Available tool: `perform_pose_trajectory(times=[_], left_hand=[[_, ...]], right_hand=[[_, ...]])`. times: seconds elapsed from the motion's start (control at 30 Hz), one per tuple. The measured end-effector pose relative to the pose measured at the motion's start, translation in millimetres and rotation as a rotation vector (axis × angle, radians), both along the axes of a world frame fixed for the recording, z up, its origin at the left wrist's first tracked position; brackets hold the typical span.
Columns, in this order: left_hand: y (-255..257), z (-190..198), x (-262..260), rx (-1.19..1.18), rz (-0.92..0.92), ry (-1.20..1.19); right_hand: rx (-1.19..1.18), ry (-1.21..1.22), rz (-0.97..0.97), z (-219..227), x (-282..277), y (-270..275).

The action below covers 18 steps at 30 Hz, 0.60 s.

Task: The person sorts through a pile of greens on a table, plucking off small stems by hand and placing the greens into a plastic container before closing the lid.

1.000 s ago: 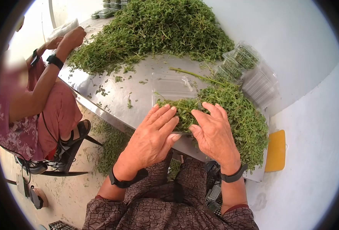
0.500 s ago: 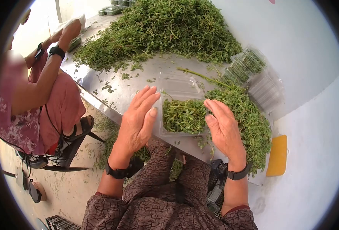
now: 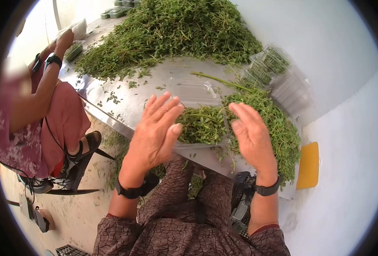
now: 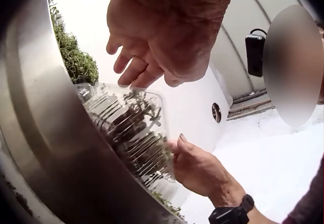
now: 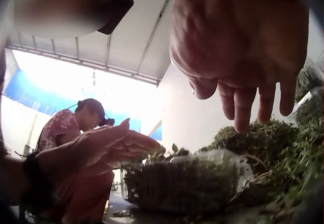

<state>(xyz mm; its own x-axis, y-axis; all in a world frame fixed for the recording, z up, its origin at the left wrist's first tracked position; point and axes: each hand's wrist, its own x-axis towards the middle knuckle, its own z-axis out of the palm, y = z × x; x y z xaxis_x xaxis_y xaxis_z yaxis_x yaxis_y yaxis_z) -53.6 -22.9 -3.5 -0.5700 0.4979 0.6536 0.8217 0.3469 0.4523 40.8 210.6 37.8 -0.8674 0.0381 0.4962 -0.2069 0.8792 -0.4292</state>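
Note:
A clear plastic box full of green sprigs [image 3: 202, 126] sits at the near table edge, its clear lid [image 3: 193, 90] folded open behind it. At the box's left side is my left hand [image 3: 154, 134], palm inward, fingers extended, hiding that edge. My right hand [image 3: 255, 141] is held upright off the box's right side, fingers extended and holding nothing. In the left wrist view the left hand [image 4: 162, 36] is above the box [image 4: 134, 133], with the right hand [image 4: 197, 168] beyond. Leaves rise above the box's rim [image 5: 177, 176] in the right wrist view.
Loose greens [image 3: 274, 136] lie to the right, with a large heap [image 3: 176, 34] behind. Filled boxes [image 3: 266, 68] and stacked empty ones [image 3: 290, 91] stand by the wall. At left, a seated person [image 3: 39, 115] works beside another filled box [image 3: 73, 51]. A yellow board [image 3: 308, 165] leans right.
A second ago both hands lay over the greens; they have since lifted and parted to either side, uncovering the filled box. The seated person's hands have moved, and a filled box shows beside them.

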Motion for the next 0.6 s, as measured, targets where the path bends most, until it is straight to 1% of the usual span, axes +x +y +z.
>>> perform_pose_trajectory(times=[0.1, 0.17, 0.27, 0.4, 0.47, 0.6], left_hand=[[-2, 7, 3, -0.013, 0.009, 0.057], [2, 11, 7, -0.048, -0.018, 0.061], [13, 18, 15, -0.159, -0.104, 0.071], [33, 15, 14, -0.218, -0.111, 0.11], [40, 13, 13, -0.336, -0.07, 0.115], [44, 10, 14, -0.384, -0.102, 0.06]], right_hand=[[-0.071, -0.019, -0.049, 10, 14, 15], [-0.044, -0.028, -0.085, 17, 24, 20], [0.006, -0.089, -0.141, 24, 36, 26], [-0.07, -0.125, -0.162, 20, 48, 31], [-0.055, -0.148, -0.131, 15, 53, 36], [-0.013, -0.179, -0.16, 8, 61, 44]])
